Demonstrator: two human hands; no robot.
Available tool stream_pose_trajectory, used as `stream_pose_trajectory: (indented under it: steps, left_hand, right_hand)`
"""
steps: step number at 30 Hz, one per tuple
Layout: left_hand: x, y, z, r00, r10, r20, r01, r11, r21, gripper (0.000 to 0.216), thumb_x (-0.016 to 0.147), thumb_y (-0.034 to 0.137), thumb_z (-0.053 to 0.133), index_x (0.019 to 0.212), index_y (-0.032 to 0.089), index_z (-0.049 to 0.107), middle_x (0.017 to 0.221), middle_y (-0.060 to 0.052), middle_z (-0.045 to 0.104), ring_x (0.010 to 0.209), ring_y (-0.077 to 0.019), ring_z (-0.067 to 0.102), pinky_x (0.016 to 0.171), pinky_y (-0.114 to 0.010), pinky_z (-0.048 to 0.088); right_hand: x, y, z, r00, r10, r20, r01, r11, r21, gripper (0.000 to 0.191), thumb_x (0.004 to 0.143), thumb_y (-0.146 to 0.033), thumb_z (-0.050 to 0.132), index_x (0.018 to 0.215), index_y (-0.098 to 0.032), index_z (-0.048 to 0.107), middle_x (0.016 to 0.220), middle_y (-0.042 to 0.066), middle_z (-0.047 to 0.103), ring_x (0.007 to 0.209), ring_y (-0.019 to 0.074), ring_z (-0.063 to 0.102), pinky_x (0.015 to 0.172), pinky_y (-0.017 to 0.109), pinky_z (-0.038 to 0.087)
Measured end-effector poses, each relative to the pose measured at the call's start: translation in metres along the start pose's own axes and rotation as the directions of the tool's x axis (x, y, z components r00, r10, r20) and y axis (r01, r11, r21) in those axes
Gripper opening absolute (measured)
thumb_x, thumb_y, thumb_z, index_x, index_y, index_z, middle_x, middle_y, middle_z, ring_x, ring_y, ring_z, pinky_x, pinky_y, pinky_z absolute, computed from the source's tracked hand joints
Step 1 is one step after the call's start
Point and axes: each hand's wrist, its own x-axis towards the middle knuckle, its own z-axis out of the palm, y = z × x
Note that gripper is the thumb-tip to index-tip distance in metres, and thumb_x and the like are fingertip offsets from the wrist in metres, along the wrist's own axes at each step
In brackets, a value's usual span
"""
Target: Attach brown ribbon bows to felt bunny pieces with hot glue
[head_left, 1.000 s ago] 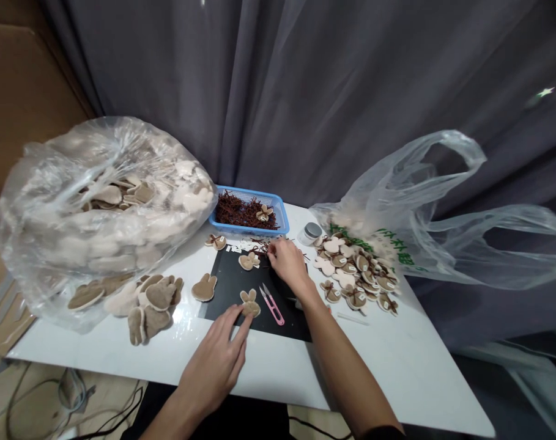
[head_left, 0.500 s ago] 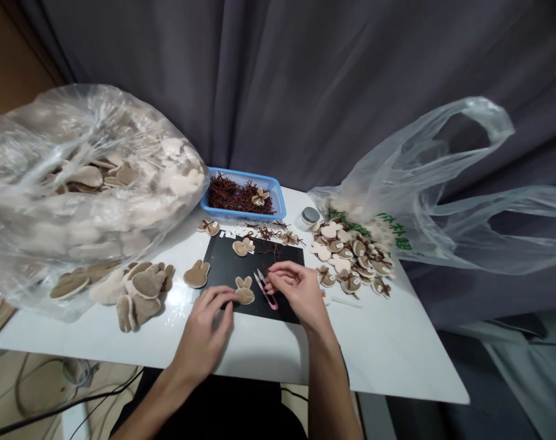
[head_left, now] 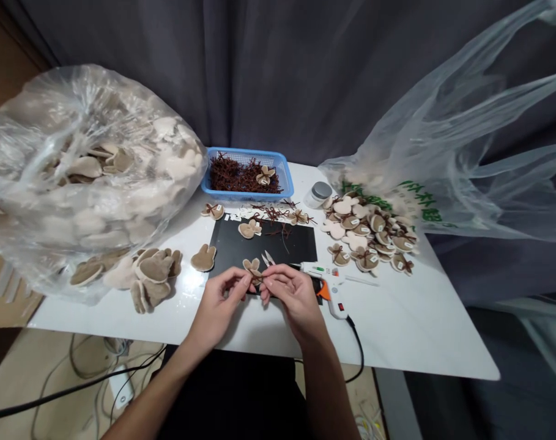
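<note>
A small tan rabbit-shaped plush patch (head_left: 251,265) lies on the black mat (head_left: 227,244), its ears pointing away from me. Across its lower part is a thin brown ribbon bow (head_left: 257,277), pinched at its two sides. My left hand (head_left: 226,302) is closed on the left side, thumb against fingers. From the right, my right hand (head_left: 291,298) pinches the other side. Just beyond my right fingers show the blades of the thread snips (head_left: 268,258); their pink handle is hidden. Another rabbit patch (head_left: 249,229) lies higher on the mat.
A white glue gun (head_left: 330,282) with a cord lies right of my right hand. Finished rabbits with bows (head_left: 367,260) are heaped at the right. Behind stand a blue basket (head_left: 245,197) of brown bows and a jar (head_left: 321,190). A big plastic bag (head_left: 135,110) fills the left.
My right hand has moved left and down to the rabbit patch, bringing the bow onto it. My left hand has shifted right and now pinches too. The camera view has shifted slightly.
</note>
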Motion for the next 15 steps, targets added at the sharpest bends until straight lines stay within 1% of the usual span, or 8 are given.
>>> stream_pose_trajectory:
  steps: [4,6,9,12,15]
  left_hand:
    - [-0.002,0.0,0.0,0.999,0.013,-0.03,-0.013,1.0,0.016,0.04,0.097,0.055,0.071,0.084,0.018,0.074,0.075,-0.003,0.071,0.068,-0.0148,0.062,0.067,-0.026,0.05]
    - [-0.003,0.0,-0.002,0.999,0.021,-0.043,-0.018,0.999,0.051,0.039,0.098,0.054,0.07,0.084,0.018,0.074,0.074,-0.002,0.07,0.068,-0.0145,0.061,0.066,-0.025,0.048]
    - [-0.004,0.0,-0.004,0.998,0.032,-0.056,-0.025,0.993,0.116,0.038,0.099,0.052,0.068,0.083,0.018,0.074,0.074,-0.001,0.069,0.068,-0.0142,0.059,0.065,-0.025,0.046]
    - [-0.006,0.001,-0.003,0.998,0.035,-0.056,-0.026,0.988,0.151,0.037,0.099,0.051,0.068,0.083,0.018,0.074,0.075,-0.001,0.069,0.069,-0.0147,0.058,0.064,-0.025,0.045]
    - [-0.009,0.002,-0.002,0.998,0.038,-0.047,-0.029,0.985,0.172,0.035,0.1,0.05,0.068,0.085,0.019,0.075,0.076,-0.002,0.07,0.07,-0.0159,0.059,0.066,-0.026,0.045]
  right_hand:
    - [-0.003,0.0,0.003,0.999,-0.031,0.031,0.033,0.999,-0.043,0.028,0.085,-0.044,0.088,0.096,-0.02,0.078,0.077,0.003,0.076,0.062,0.0148,0.07,0.061,0.027,0.06]
    - [-0.006,-0.002,0.005,0.998,-0.064,0.009,0.065,0.995,-0.08,0.027,0.087,-0.043,0.086,0.1,-0.021,0.079,0.085,0.005,0.079,0.07,0.0163,0.073,0.065,0.028,0.062]
    - [-0.01,-0.002,0.008,0.994,-0.109,-0.03,0.103,0.983,-0.149,0.024,0.084,-0.038,0.088,0.102,-0.022,0.08,0.097,0.007,0.081,0.085,0.0193,0.077,0.073,0.029,0.065]
    - [-0.014,-0.001,0.01,0.987,-0.155,-0.047,0.139,0.96,-0.243,0.02,0.083,-0.033,0.088,0.099,-0.023,0.082,0.097,0.007,0.082,0.087,0.0197,0.078,0.079,0.029,0.065]
    - [-0.017,0.001,0.011,0.975,-0.199,-0.094,0.164,0.942,-0.294,0.015,0.085,-0.033,0.085,0.095,-0.022,0.082,0.093,0.006,0.081,0.084,0.019,0.078,0.078,0.029,0.066]
